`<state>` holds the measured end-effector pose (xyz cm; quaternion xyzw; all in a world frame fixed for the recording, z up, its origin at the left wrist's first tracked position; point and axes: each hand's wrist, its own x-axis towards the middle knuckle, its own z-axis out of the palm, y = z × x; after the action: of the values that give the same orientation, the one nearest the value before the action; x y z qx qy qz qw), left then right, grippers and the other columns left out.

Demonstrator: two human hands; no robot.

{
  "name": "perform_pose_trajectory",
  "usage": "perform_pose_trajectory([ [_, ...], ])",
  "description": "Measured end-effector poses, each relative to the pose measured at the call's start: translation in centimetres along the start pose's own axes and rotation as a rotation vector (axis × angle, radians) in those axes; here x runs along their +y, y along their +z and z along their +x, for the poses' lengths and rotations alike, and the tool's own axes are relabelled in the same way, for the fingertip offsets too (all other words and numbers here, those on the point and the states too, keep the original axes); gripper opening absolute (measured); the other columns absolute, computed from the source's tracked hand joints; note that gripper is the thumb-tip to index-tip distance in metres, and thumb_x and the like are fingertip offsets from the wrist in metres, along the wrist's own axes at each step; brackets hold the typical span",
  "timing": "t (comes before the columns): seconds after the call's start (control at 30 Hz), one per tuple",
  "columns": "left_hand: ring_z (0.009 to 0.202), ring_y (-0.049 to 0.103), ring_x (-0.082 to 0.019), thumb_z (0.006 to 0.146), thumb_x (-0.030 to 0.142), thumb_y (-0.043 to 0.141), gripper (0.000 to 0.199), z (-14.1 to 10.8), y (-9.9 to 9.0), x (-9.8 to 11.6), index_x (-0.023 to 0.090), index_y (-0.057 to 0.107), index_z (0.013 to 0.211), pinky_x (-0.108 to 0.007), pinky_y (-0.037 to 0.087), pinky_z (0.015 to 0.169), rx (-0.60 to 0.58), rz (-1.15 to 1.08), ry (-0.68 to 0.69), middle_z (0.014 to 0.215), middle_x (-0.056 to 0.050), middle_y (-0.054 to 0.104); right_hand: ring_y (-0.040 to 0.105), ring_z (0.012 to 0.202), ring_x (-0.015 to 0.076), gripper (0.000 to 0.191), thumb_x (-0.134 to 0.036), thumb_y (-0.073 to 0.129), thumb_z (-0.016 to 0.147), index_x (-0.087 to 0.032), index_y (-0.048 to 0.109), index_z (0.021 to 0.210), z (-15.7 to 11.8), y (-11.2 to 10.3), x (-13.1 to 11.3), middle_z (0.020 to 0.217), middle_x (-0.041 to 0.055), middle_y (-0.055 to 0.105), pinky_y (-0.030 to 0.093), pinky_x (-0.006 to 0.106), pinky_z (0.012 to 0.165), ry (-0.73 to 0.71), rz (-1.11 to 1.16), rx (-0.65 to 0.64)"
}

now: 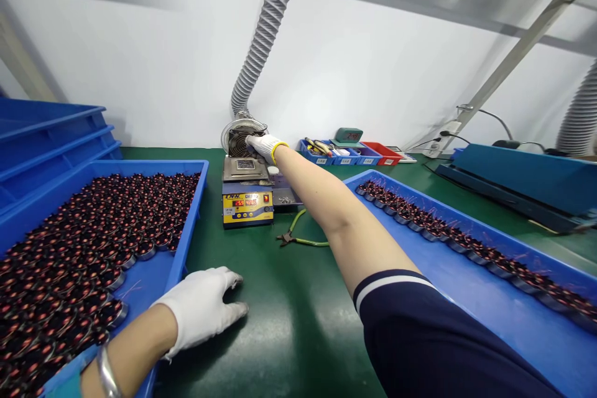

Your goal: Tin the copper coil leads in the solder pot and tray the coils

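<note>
My left hand [205,308], in a white glove, is held over the green tabletop beside the left blue tray [193,205]. Its thumb and fingers are apart with nothing between them. My right hand [265,145], gloved with a yellow cuff, reaches far forward to a round fan [239,142] behind a yellow-fronted solder pot [247,199] with a red digital display. Its fingers look closed in front of the fan grille; what they hold, if anything, is too small to make out. Round black parts with reddish wires [93,230] fill most of the left tray.
Green-handled cutters [298,239] lie under my right forearm. The right blue tray [433,273] holds a row of similar parts [448,233]. Small blue and red bins [380,152], a clock [349,135] and a teal machine [522,174] stand behind. A grey duct [265,31] rises from the fan.
</note>
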<state>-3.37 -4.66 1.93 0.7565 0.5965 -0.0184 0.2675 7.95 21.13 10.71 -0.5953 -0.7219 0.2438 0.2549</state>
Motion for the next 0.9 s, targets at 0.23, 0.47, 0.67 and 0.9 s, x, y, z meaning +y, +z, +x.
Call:
perform_pose_trajectory([
  [0.23, 0.109, 0.057, -0.027, 0.072, 0.051, 0.05, 0.054, 0.1, -0.1, -0.1, 0.024, 0.06, 0.118, -0.036, 0.043, 0.095, -0.007, -0.02, -0.028, 0.121, -0.007, 0.061, 0.043, 0.042, 0.0062, 0.027, -0.041, 0.043, 0.089, -0.017, 0.051, 0.077, -0.4, -1.3, 0.1, 0.056, -0.0027, 0.049, 0.033, 0.016, 0.038, -0.011, 0.355, -0.126],
  [0.47, 0.109, 0.058, -0.027, 0.073, 0.052, 0.05, 0.054, 0.2, 0.0, -0.1, 0.024, 0.06, 0.118, -0.035, 0.043, 0.095, 0.006, -0.019, -0.017, 0.122, -0.006, 0.061, 0.032, 0.032, 0.0033, 0.03, -0.043, 0.05, 0.087, -0.018, 0.044, 0.072, -2.5, -2.2, 1.1, 0.048, -0.0062, 0.043, 0.02, 0.013, 0.03, 0.054, 0.736, -0.262],
  [0.67, 0.11, 0.058, -0.026, 0.073, 0.052, 0.05, 0.054, 0.3, 0.1, -0.3, 0.024, 0.061, 0.118, -0.034, 0.044, 0.095, 0.003, -0.014, -0.027, 0.123, -0.006, 0.061, 0.031, 0.031, 0.0038, 0.033, -0.048, 0.05, 0.087, -0.018, 0.047, 0.073, -4.6, -3.4, 1.7, 0.048, -0.0044, 0.048, 0.019, 0.014, 0.028, 0.092, 0.792, -0.345],
  [0.9, 0.107, 0.059, -0.025, 0.074, 0.051, 0.05, 0.051, 0.6, 0.8, -0.7, 0.024, 0.062, 0.115, -0.035, 0.044, 0.096, 0.035, -0.01, -0.008, 0.12, -0.005, 0.063, 0.048, 0.039, 0.0064, 0.024, -0.037, 0.051, 0.087, -0.014, 0.053, 0.079, -8.1, -5.1, 5.4, 0.058, -0.0001, 0.056, 0.035, 0.015, 0.035, -0.036, 0.876, -0.406],
])
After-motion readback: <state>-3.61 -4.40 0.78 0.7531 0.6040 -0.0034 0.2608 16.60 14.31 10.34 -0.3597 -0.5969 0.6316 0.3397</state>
